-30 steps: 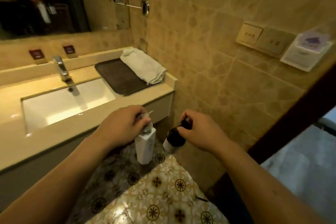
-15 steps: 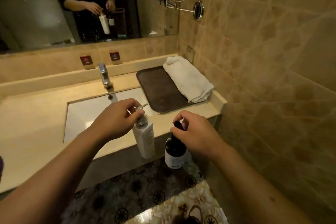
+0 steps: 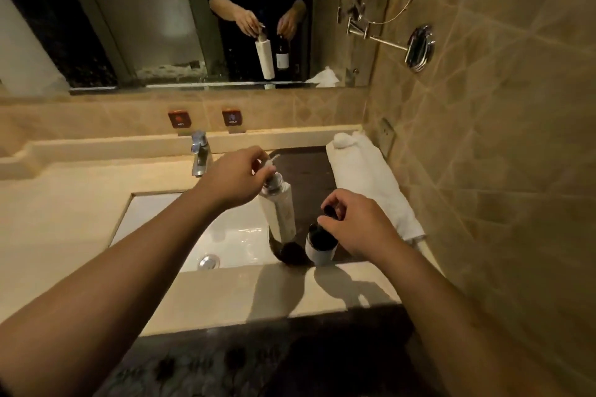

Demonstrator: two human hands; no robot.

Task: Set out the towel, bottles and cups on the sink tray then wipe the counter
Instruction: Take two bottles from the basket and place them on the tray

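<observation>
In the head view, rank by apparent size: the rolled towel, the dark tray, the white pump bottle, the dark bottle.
1. dark tray, partly hidden
2. rolled towel
3. white pump bottle
4. dark bottle, seen end-on and partly covered by the right hand, so its place is unsure.

A white bottle [image 3: 280, 213], a dark bottle [image 3: 319, 243] with white label, white towel [image 3: 374, 184], dark brown tray [image 3: 306, 167], beige counter [image 3: 80, 203].

Left hand [image 3: 237, 179] grips white pump bottle [image 3: 280, 213]; right hand [image 3: 356, 225] grips dark bottle [image 3: 320, 242] above tray [image 3: 306, 167].
</observation>
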